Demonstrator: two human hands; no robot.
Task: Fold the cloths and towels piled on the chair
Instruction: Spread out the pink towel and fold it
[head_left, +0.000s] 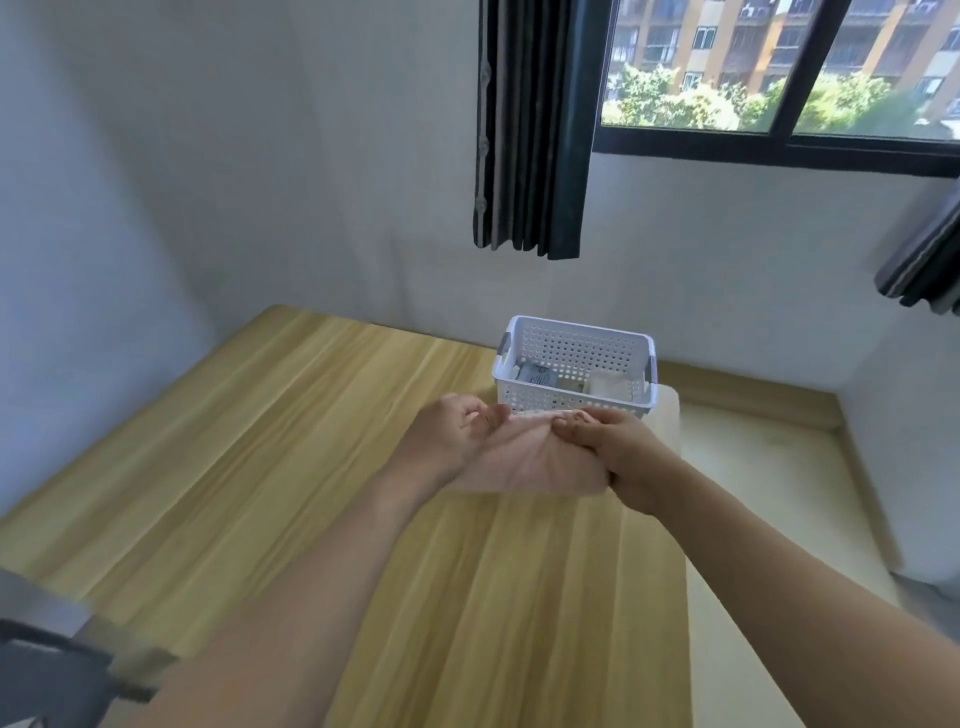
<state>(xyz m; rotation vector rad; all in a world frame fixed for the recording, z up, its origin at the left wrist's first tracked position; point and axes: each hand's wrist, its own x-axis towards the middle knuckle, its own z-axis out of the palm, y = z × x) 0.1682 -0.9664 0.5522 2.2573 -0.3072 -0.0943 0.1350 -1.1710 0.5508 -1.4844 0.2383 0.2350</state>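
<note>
Above the wooden surface (260, 441), both hands hold a pale pink cloth (530, 462) between them, just in front of a white perforated basket (574, 400). At the cloth's left edge, the left hand (449, 431) has its fingers curled around the fabric; the right hand (618, 452) pinches the right edge. Inside the basket lie folded cloths, one grey (535, 375) and one whitish (608, 385). Behind it, a dark curtain (530, 130) hangs beside a window (779, 67).

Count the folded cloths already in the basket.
2 visible: a grey cloth at the white basket's left, a cream cloth at its right. The perforated wall may hide more.
</note>
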